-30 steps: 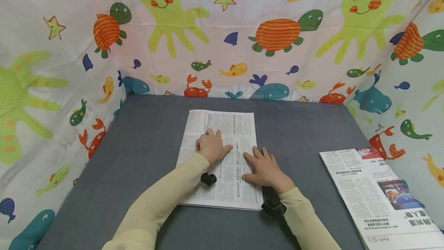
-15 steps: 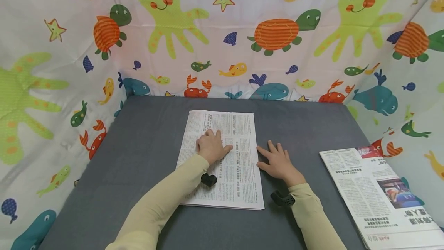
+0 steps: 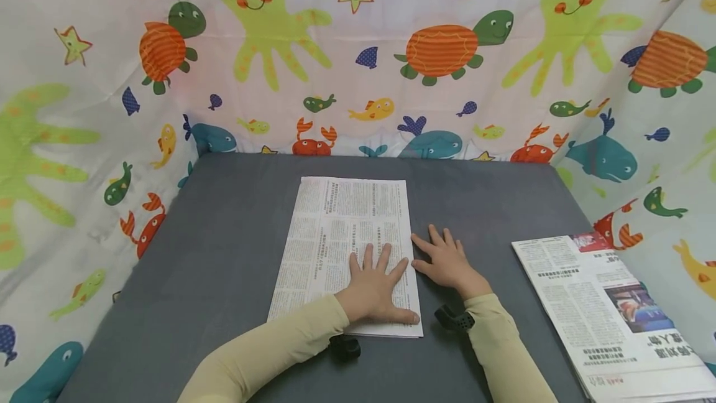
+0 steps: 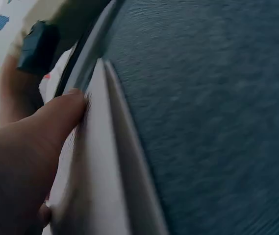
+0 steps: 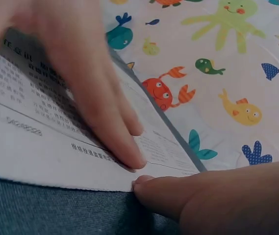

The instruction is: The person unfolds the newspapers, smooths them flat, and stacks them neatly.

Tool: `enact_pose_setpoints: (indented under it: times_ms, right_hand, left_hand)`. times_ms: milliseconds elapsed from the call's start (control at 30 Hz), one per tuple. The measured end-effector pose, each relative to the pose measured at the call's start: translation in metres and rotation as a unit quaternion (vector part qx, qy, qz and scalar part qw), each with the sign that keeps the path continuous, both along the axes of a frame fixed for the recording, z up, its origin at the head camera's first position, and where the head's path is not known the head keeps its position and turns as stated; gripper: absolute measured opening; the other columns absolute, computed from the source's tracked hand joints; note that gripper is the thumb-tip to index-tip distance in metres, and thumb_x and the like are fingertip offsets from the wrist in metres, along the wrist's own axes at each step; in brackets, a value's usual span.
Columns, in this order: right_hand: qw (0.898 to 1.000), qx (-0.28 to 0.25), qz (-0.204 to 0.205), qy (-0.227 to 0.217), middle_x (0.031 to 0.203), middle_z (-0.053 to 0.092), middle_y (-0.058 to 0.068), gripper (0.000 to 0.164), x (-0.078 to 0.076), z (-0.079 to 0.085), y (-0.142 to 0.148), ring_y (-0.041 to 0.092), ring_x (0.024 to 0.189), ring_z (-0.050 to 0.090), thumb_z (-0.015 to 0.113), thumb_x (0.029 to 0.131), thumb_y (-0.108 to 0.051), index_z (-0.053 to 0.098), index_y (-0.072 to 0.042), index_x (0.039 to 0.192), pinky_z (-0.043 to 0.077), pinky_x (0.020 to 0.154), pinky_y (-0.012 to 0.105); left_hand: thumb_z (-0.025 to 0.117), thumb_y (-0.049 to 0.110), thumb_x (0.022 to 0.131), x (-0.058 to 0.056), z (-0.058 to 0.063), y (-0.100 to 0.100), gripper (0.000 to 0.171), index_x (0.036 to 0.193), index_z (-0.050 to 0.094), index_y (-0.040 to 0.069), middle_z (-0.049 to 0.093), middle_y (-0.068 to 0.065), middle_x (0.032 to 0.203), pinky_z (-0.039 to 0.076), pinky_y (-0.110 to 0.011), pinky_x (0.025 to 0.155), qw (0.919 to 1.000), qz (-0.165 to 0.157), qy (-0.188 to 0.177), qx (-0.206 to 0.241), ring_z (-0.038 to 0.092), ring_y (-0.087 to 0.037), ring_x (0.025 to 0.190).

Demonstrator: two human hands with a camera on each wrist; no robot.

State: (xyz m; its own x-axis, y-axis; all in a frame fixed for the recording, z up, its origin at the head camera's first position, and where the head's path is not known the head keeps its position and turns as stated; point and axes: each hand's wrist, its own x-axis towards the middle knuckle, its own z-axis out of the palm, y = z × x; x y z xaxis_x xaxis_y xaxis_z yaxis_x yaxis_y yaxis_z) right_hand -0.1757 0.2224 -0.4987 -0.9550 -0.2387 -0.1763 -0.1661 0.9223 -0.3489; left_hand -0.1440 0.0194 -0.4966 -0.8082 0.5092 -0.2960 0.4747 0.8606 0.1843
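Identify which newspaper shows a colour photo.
The far-right newspaper: it bears a colour photo, whereas the middle newspaper visibly carries only black print.

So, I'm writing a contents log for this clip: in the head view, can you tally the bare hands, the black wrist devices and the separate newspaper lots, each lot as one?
Hands: 2 (left hand, right hand)
Black wrist devices: 2 (left device, right device)
Newspaper lots: 2 (middle newspaper, right-side newspaper)
Total: 6

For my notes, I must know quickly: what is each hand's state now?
Left hand: open, spread on the middle newspaper.
Right hand: open, beside its right edge, holding nothing.
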Motion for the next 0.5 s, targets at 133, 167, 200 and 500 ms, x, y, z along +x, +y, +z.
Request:
enact_pose_setpoints:
  times_ms: [133, 167, 200, 500]
  right_hand:
    - [1.0, 0.002, 0.003, 0.003, 0.167, 0.018, 0.03, 0.063, -0.0014, 0.0018, 0.0015, 0.06, 0.152, 0.01, 0.062, 0.1, -0.036, 0.042, -0.016, 0.157, 0.014, 0.117, 0.078]
    - [1.0, 0.002, 0.004, 0.004, 0.167, 0.019, 0.03, 0.063, -0.0017, 0.0019, 0.002, 0.06, 0.152, 0.011, 0.061, 0.1, -0.036, 0.043, -0.016, 0.156, 0.015, 0.117, 0.078]
    - [1.0, 0.004, 0.007, 0.005, 0.167, 0.019, 0.03, 0.063, -0.002, 0.0018, 0.0024, 0.06, 0.152, 0.011, 0.061, 0.1, -0.036, 0.043, -0.016, 0.156, 0.015, 0.116, 0.078]
    - [1.0, -0.002, 0.017, -0.001, 0.167, 0.017, 0.03, 0.062, -0.0026, -0.0011, 0.005, 0.06, 0.152, 0.009, 0.061, 0.101, -0.034, 0.042, -0.016, 0.157, 0.013, 0.117, 0.078]
  left_hand:
    - [0.055, 0.094, 0.071, 0.0054, -0.0034, 0.0006, 0.117, 0.165, 0.014, 0.036, 0.001, -0.011, 0.174, 0.015, -0.077, 0.116, 0.9999, -0.003, 0.013, 0.0, 0.002, -0.05, 0.158]
    - [0.055, 0.094, 0.071, 0.0053, -0.0038, 0.0004, 0.117, 0.165, 0.014, 0.036, 0.001, -0.011, 0.174, 0.015, -0.077, 0.116, 0.9999, -0.003, 0.014, 0.002, 0.001, -0.05, 0.158]
    - [0.055, 0.093, 0.072, 0.005, -0.0041, 0.0002, 0.116, 0.165, 0.015, 0.036, 0.001, -0.011, 0.174, 0.015, -0.077, 0.116, 0.9999, -0.002, 0.014, 0.005, 0.001, -0.05, 0.158]
    - [0.053, 0.085, 0.083, 0.0018, -0.0066, -0.0007, 0.099, 0.163, 0.021, 0.037, 0.005, -0.009, 0.174, 0.014, -0.077, 0.117, 0.9998, 0.011, 0.0, 0.019, 0.002, -0.049, 0.158]
